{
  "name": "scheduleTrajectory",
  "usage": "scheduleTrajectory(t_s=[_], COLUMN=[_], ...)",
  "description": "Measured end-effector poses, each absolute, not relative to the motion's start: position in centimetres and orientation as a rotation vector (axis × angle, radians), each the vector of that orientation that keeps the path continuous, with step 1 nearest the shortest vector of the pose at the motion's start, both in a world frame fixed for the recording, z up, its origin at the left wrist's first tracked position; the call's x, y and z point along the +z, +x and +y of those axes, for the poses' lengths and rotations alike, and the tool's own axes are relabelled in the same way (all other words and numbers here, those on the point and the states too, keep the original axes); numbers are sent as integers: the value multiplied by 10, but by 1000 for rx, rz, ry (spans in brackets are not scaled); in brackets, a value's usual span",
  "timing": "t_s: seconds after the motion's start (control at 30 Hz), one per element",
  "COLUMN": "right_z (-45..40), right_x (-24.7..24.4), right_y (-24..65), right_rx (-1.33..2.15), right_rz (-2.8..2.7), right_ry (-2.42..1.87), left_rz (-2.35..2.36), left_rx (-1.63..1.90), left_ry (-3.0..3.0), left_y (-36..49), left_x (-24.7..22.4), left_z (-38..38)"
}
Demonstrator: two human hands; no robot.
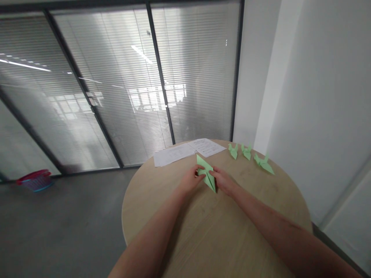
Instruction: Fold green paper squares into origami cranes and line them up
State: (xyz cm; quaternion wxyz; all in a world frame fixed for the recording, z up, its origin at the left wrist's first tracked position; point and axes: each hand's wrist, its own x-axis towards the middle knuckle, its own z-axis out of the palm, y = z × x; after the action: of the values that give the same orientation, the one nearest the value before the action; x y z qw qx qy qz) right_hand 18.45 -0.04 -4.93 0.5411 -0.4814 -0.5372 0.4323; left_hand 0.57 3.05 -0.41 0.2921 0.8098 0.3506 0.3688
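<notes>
A light green sheet of origami paper (206,170), folded into a long diamond with a slit down its near half, is held just above the table between both hands. My left hand (193,178) pinches its left edge, thumb on top and fingers partly behind. At the right edge my right hand (223,180) grips it the same way, with the thumb on the upper face. Its fingers are mostly hidden under the paper. Farther right stand three folded green paper cranes: one crane (233,151), a second crane (246,152) and a larger third crane (264,164).
Printed white sheets (185,151) lie at the far edge of the round wooden table (199,239). A red and blue plastic basket (36,180) sits on the grey floor at left. Glass panels with blinds (197,69) rise behind the table, and a white wall (327,108) stands at right.
</notes>
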Motion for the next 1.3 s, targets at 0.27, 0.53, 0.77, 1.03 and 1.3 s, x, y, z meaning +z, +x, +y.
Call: scheduleTrajectory(t_s=[0.27,0.53,0.77,1.03,1.3], right_z=[-13,-16,-11,-3,1], right_x=[-43,-46,-40,-43,-45], right_y=[181,179,180,182,183], right_rx=[1289,1392,1227,1124,1005], right_rz=[-1212,-1279,-1110,-1071,-1112], right_ry=[-991,-944,-966,-1040,-1124], left_rz=[971,1023,958,898,954], left_rx=[1086,1189,1080,863,644], left_ry=[1954,1981,1592,1768,1996], left_y=[8,8,7,5,5], left_x=[-14,-15,-10,-17,-23], left_z=[34,33,36,40,42])
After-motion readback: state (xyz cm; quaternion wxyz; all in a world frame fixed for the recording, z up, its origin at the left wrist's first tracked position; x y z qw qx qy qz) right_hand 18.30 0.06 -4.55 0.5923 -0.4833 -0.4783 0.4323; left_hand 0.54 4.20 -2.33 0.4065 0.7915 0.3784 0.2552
